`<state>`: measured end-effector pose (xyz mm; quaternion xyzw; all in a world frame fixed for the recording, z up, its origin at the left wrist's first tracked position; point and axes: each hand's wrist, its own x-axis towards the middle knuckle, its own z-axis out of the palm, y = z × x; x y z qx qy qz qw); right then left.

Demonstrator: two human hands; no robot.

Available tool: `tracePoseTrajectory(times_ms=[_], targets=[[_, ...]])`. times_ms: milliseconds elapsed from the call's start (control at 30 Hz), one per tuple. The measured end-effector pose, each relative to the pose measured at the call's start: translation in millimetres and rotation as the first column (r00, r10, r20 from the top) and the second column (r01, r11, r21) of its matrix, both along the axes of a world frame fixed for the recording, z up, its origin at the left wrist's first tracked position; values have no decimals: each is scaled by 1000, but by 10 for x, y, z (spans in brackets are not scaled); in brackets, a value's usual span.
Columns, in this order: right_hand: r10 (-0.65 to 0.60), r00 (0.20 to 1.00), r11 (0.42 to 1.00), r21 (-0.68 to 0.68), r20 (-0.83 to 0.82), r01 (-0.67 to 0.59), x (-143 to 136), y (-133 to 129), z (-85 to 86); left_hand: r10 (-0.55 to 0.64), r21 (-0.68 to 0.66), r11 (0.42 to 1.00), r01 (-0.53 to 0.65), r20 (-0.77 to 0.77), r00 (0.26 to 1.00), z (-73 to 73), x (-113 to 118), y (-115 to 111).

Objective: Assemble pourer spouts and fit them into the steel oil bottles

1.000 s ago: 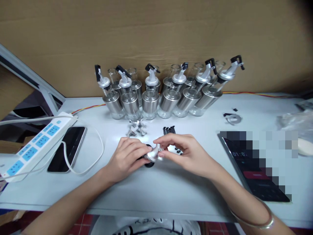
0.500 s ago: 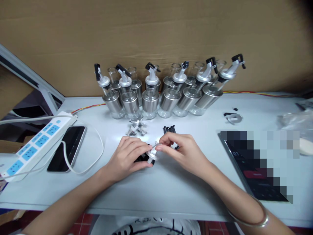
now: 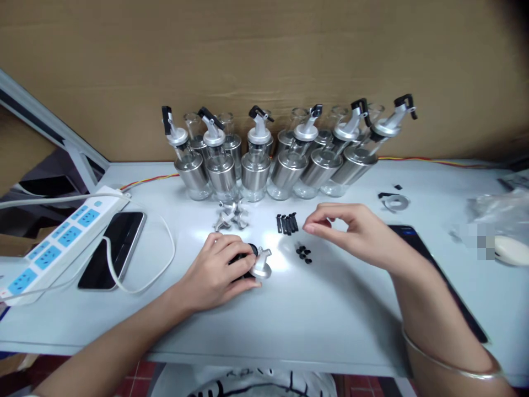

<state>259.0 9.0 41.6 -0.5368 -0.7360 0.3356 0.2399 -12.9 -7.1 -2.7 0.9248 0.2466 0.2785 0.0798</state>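
My left hand (image 3: 219, 270) rests on the table, its fingers curled around a silver pourer spout (image 3: 261, 267). A black round part (image 3: 249, 252) shows under those fingers, mostly hidden. My right hand (image 3: 355, 234) hovers to the right, thumb and index finger pinched together; whether anything small is between them is hidden. Just left of its fingertips lies a row of black levers (image 3: 287, 224). Below them are several small black plugs (image 3: 305, 253). Loose silver spouts (image 3: 232, 215) lie in a cluster beyond my left hand.
Glass bottles with steel sleeves (image 3: 255, 172) stand along the back, the front ones with pourers. A power strip (image 3: 61, 242), white cable and phone (image 3: 111, 251) lie left. At right are a dark tablet-like device (image 3: 448, 284), a ring-shaped part (image 3: 397, 202) and clear plastic (image 3: 506, 207).
My right hand has let go of the silver spout and moved right, beside the black levers. My left hand still holds the spout, which has tilted over.
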Motion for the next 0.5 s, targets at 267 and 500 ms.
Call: tracePoseTrajectory(times_ms=[267,500], targets=[[119,970,966,-251,210,-64,113,59,-193,14,8,1000,-14,35,999,-10,-5,20],[51,961,983,-184,271,0,61,62,-265,31,13,999,-31,57,998,-20,0,28]])
